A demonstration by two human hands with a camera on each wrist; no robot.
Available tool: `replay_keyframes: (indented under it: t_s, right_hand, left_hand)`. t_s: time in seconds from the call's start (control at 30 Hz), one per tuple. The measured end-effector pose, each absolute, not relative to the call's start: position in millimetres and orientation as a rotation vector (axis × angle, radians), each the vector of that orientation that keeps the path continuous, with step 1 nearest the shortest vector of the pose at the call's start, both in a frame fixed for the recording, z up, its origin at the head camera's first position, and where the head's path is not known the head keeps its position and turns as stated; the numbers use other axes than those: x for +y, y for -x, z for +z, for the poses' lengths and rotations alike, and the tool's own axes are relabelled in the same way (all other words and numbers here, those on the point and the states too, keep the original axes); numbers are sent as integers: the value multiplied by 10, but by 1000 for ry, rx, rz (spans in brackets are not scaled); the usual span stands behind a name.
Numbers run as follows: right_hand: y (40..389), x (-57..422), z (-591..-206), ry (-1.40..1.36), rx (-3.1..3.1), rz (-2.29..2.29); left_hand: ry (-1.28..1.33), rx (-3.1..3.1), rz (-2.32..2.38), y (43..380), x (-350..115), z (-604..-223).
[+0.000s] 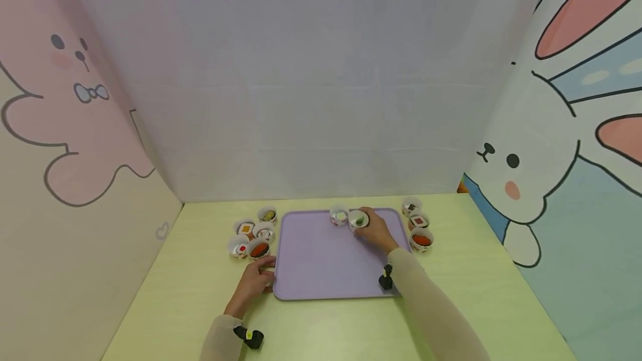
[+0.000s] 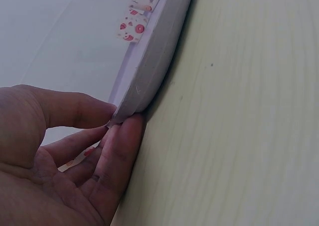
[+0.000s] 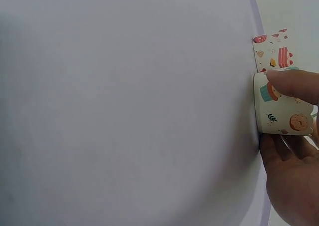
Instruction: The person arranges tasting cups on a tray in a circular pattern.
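Observation:
In the head view, my right hand (image 1: 376,232) grips a small patterned paper cup (image 1: 358,220) with something green in it, at the back of the lilac tray (image 1: 326,266). The right wrist view shows thumb and fingers on opposite sides of this cup (image 3: 284,106), its base at the tray surface. Just left of it stands a second paper cup (image 1: 339,216) with a pale filling. My left hand (image 1: 254,283) is at the tray's left edge; in the left wrist view its thumb and fingers pinch the tray rim (image 2: 144,81).
Left of the tray, several paper cups stand grouped, one with an orange-red filling (image 1: 259,249). Three more stand off its right side, the nearest a cup with a red filling (image 1: 421,240). A white sheet (image 1: 321,99) hangs behind the pale wood-grain table (image 1: 331,330).

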State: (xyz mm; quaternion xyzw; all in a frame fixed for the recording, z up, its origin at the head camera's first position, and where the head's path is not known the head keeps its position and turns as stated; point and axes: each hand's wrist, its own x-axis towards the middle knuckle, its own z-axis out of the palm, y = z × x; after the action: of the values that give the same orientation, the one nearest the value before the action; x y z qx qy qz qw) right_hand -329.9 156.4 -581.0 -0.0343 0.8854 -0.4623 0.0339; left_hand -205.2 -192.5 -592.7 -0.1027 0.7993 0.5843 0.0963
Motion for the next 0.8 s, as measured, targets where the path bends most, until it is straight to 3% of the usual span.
replay_keyframes:
  t_s: [0.8]
  right_hand:
    - [3161,1584,-5468,265,2756,-1452]
  left_hand:
    - [282,2368,1757,2032,-1931,-5934]
